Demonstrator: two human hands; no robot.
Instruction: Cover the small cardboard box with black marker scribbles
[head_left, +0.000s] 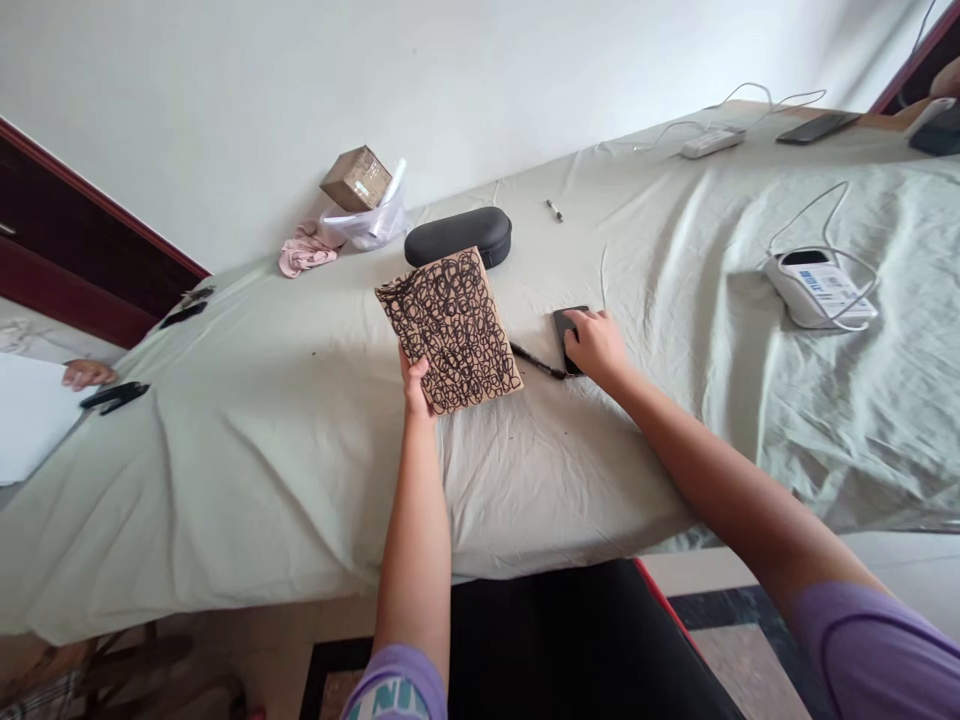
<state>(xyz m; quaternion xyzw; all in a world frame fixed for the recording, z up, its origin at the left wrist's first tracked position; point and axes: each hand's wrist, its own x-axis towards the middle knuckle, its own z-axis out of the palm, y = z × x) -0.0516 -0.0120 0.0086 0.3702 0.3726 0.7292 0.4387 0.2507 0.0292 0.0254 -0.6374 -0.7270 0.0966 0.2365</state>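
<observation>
My left hand (pixel 417 385) is closed on the lower left edge of a brown cardboard piece (pixel 454 330), thumb in front, and its other fingers are hidden behind. Looping black scribbles cover the side facing me. The cardboard is tilted above the cloth-covered table. My right hand (pixel 598 345) rests over a dark phone (pixel 564 325) lying on the cloth, with the index finger reaching across it and the thumb apart; it grips nothing. Between the cardboard and the phone lies a black pen (pixel 538 360), its left end hidden by the cardboard.
Behind the cardboard sits a black hard case (pixel 459 232). Farther back are a small box (pixel 356 178), a plastic bag (pixel 367 228) and a pink cloth (pixel 307 248). A white device (pixel 821 290) with a cable stands right. Another person's hand (pixel 88 374) is far left.
</observation>
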